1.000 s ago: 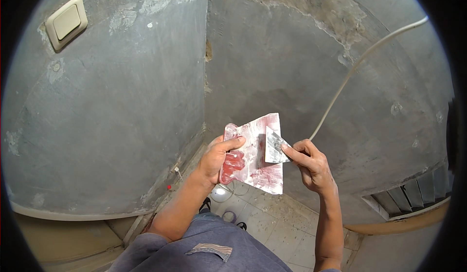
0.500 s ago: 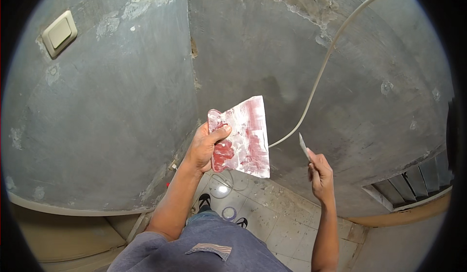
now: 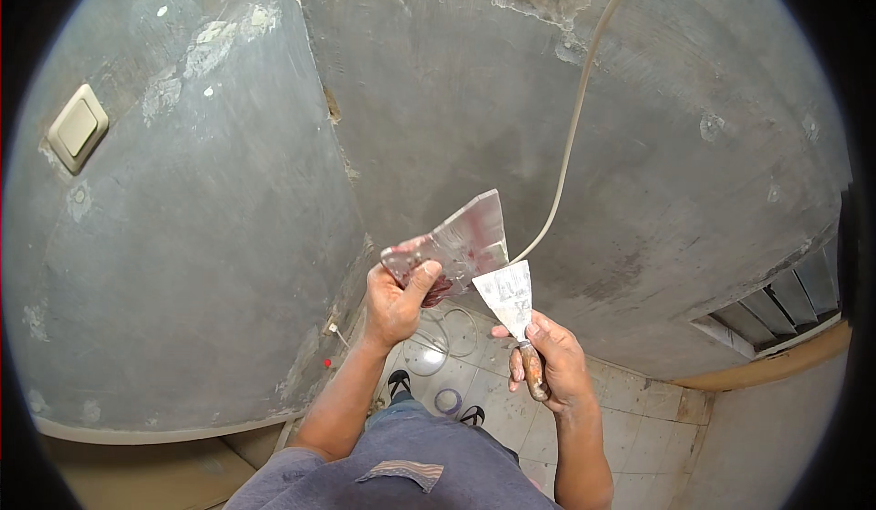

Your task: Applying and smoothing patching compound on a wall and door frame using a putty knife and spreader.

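My left hand [image 3: 398, 304] grips the scalloped edge of a wide red plastic spreader [image 3: 470, 236], thumb on top. The spreader is smeared with white filler and tilted, its straight edge toward the right. In my right hand [image 3: 558, 364] is a putty knife [image 3: 507, 298] with a worn brown handle and a flared, white-smeared blade pointing up. The knife's blade overlaps the spreader's lower right corner in the view; whether the two touch I cannot tell. Some fingers of my right hand are behind the handle.
Grey walls [image 3: 438, 99] meet at a cracked corner with patchy filler. A light switch [image 3: 78, 129] is on the left wall. A pale cable [image 3: 577, 113] hangs ahead. Below lie a tape roll [image 3: 448, 401] and the tiled floor [image 3: 630, 410]. A louvred vent [image 3: 776, 305] sits low right.
My right hand has moved left to the spreader and turned the putty knife so its blade face shows. My left hand has tilted the spreader and lowered it slightly. The view has shifted right.
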Tool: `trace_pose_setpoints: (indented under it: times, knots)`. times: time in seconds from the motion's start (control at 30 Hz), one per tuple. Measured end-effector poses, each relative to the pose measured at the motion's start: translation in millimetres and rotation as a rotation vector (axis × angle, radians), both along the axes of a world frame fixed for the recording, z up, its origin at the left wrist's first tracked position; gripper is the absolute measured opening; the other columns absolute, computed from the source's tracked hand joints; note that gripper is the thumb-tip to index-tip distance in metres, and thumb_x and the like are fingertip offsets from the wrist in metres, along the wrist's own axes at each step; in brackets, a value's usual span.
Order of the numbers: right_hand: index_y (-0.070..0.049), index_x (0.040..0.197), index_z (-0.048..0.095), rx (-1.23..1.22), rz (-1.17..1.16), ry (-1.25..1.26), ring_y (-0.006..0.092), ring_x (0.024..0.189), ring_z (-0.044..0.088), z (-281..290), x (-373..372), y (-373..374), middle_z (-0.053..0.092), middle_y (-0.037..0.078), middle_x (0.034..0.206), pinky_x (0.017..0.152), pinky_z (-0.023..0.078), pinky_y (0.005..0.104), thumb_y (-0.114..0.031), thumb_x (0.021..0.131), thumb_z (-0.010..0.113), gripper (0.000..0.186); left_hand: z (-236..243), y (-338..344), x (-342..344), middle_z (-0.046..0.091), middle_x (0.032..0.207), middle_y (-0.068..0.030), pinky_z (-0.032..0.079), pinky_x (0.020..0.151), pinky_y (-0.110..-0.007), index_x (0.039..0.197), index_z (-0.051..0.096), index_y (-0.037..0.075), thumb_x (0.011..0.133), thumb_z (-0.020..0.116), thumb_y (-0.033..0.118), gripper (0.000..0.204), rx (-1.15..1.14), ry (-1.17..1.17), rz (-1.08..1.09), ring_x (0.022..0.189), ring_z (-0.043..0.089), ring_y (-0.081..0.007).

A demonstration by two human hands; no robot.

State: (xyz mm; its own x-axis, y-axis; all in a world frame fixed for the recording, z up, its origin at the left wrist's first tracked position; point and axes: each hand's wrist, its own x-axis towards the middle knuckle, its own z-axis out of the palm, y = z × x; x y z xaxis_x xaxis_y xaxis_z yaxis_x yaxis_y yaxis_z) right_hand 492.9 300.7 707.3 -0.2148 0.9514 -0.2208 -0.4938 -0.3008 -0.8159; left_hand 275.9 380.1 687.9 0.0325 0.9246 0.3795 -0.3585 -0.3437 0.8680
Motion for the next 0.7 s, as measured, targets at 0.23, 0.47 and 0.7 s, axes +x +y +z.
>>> trace_pose_setpoints:
  times: [0.23, 0.47, 0.7]
  knots:
    - [0.012, 0.128, 0.043, -0.045, 0.01, 0.018, 0.0124, 0.052, 0.057, 11.4, -11.9, 16.3, 0.061, 0.025, 0.115, 0.043, 0.055, 0.0266, -0.017, 0.098, 0.046, 0.042, -9.8, 7.8, -16.3, 0.068, 0.112, -0.019, 0.054, 0.085, -0.032, 0.111, 0.065, -0.002, 0.077, 0.063, -0.01, 0.035, 0.356, 0.377, -0.096, 0.102, 0.068, -0.026]
    - [0.014, 0.123, 0.044, -0.056, 0.094, 0.127, 0.0109, 0.045, 0.054, 23.7, -21.2, 28.2, 0.06, 0.029, 0.113, 0.033, 0.048, 0.0223, -0.018, 0.098, 0.046, 0.04, -24.1, 27.6, -49.7, 0.068, 0.109, -0.021, 0.055, 0.085, -0.036, 0.111, 0.065, 0.0, 0.076, 0.064, -0.01, 0.037, 0.555, 0.541, -0.01, 0.101, 0.068, -0.0337]
    - [0.012, 0.124, 0.046, 0.11, 0.161, 0.116, 0.0123, 0.047, 0.056, 52.6, -29.8, 63.4, 0.061, 0.028, 0.114, 0.036, 0.048, 0.0233, -0.021, 0.099, 0.048, 0.042, -60.2, 41.8, -91.7, 0.068, 0.11, -0.0165, 0.055, 0.082, -0.032, 0.113, 0.068, 0.008, 0.074, 0.062, -0.009, 0.043, 0.518, 0.787, 0.158, 0.102, 0.067, -0.0298]
